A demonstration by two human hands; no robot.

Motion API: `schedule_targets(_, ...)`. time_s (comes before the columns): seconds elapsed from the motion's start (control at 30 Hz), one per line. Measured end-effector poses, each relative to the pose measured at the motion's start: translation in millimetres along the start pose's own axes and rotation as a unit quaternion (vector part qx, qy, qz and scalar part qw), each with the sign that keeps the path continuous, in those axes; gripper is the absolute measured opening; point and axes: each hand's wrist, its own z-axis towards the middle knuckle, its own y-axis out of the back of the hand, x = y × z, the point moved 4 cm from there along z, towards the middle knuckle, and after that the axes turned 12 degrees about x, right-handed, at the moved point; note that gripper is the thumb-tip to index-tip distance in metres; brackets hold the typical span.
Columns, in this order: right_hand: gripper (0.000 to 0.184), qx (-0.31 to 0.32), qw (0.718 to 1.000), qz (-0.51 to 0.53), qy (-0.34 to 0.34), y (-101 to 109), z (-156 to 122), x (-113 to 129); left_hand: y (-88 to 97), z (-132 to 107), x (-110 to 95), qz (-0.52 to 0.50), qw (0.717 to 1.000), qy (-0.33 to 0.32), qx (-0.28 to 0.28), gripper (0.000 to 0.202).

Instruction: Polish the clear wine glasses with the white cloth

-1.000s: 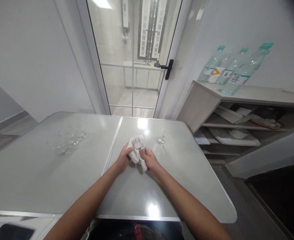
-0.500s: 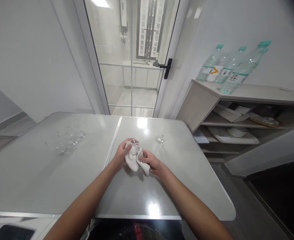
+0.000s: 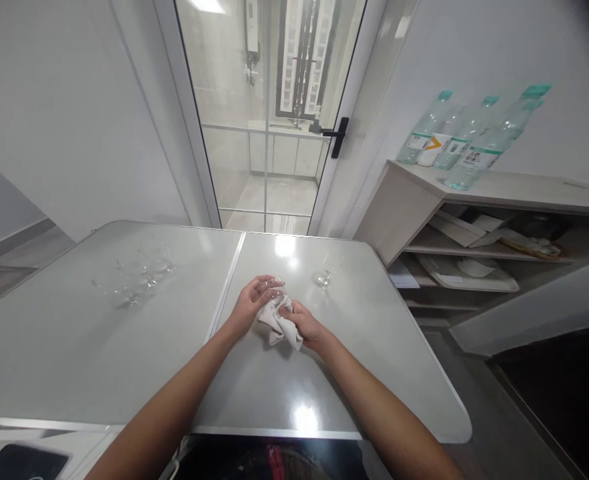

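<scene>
White cloth (image 3: 284,329), pale grey tabletop (image 3: 139,360), green caps (image 3: 491,101), black handle (image 3: 341,137)

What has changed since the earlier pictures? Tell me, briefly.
The left hand, earlier on the cloth around the glass, now has its fingers on the bare glass. The cloth has shifted toward the person, bunched at the right hand. The other glasses and bottles stayed put.

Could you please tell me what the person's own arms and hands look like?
The left hand and right hand are gloveless. Both forearms are slender and sleeveless where visible, without watch or bracelet. Rings are too small to tell.
</scene>
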Motion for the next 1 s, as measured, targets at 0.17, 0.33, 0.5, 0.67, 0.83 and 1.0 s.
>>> schedule_targets(0.17,0.019,-0.182,0.943,-0.272,0.056,10.0,-4.8,10.8,-0.8,-1.8,-1.8,0.094,0.992,-0.034,-0.074,0.056)
schedule_targets(0.33,0.039,0.000,1.000,-0.001,0.016,-6.2,-0.5,-0.3,-2.6,-1.9,2.6,-0.032,0.999,-0.015,-0.031,0.062)
schedule_targets(0.5,0.040,-0.004,1.000,0.007,-0.001,-3.3,1.1,1.4,-3.1,-1.1,3.0,-0.037,0.998,-0.030,-0.035,0.064)
schedule_targets(0.67,0.020,-0.168,0.959,-0.223,0.048,9.0,-2.6,10.4,2.4,-2.5,6.8,0.047,0.993,-0.022,-0.103,0.065)
schedule_targets(0.83,0.045,0.027,0.998,0.049,-0.008,-4.8,0.8,-0.8,-0.7,-1.6,4.1,-0.070,0.997,-0.004,-0.016,0.065)
schedule_targets(1.0,0.023,-0.088,0.981,-0.172,0.036,6.7,3.2,7.6,3.7,-3.1,2.0,0.034,0.995,-0.041,-0.085,0.065)
